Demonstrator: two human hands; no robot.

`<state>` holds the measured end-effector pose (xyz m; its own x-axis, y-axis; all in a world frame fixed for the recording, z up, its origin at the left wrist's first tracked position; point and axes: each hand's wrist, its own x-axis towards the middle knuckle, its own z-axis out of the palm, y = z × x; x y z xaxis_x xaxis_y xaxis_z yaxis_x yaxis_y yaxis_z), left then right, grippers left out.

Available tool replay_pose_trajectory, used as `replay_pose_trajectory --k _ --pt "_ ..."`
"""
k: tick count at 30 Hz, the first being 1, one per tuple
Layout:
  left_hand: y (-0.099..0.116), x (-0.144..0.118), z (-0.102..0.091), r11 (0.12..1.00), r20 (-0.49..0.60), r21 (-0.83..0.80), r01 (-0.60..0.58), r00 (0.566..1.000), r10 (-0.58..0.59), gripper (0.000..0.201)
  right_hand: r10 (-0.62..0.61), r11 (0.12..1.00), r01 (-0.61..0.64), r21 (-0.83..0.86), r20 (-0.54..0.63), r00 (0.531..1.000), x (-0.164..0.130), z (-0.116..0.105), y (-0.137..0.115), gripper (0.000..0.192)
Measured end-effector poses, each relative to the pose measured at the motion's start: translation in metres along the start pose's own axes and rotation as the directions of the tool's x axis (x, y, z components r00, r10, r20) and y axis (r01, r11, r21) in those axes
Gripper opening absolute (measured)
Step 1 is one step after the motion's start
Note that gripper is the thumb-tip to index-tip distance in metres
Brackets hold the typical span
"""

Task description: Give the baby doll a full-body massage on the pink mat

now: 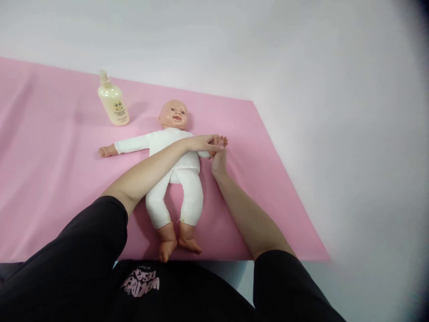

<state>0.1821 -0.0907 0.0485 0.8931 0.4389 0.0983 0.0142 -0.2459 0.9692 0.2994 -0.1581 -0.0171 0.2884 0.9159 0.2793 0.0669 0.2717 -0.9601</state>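
Note:
A baby doll (174,147) in a white cloth body lies on its back, its head away from me and its bare feet towards me. My left hand (203,142) reaches across its chest and is closed about the doll's hand on the right side. From below, my right hand (219,163) grips the same small arm near the wrist. The doll's fingers (224,140) poke out beyond my hands; part of that arm is hidden under them. Its other arm (132,144) stretches out flat to the left.
A pink sheet (261,201) covers the table. Left of the doll's head, a pump bottle (114,105) of pale yellow liquid stands upright. A white wall (335,112) borders the table at the back and right.

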Motion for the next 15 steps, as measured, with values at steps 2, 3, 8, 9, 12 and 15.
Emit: replay_pose_trajectory --k 2,3,8,9,12,15 --pt "0.0 -0.001 -0.002 0.999 0.001 0.047 0.017 1.0 -0.017 0.04 0.018 1.0 -0.017 0.024 -0.051 0.999 0.002 0.0 0.003 0.08" --pt "0.0 -0.001 -0.002 0.998 0.004 0.055 0.021 1.0 -0.021 0.044 0.026 0.999 -0.024 0.033 -0.07 0.997 0.003 0.0 0.005 0.084" --pt "-0.001 -0.001 -0.002 1.0 0.028 0.004 0.01 1.0 -0.01 0.036 0.039 0.998 -0.039 0.04 -0.009 0.999 0.008 -0.001 0.013 0.099" --pt "0.0 -0.001 -0.001 1.0 0.02 -0.011 0.003 1.0 -0.003 0.033 0.037 0.999 -0.037 0.038 -0.002 0.999 0.008 -0.001 0.014 0.101" --pt "0.002 -0.002 0.002 0.998 -0.018 -0.057 -0.013 1.0 0.012 0.04 0.005 1.0 -0.005 0.026 -0.007 1.0 0.005 0.0 0.011 0.101" --pt "0.004 -0.003 0.003 0.995 0.001 -0.103 0.014 1.0 -0.014 0.048 -0.031 0.999 0.031 0.031 0.001 1.0 -0.001 0.001 0.005 0.092"
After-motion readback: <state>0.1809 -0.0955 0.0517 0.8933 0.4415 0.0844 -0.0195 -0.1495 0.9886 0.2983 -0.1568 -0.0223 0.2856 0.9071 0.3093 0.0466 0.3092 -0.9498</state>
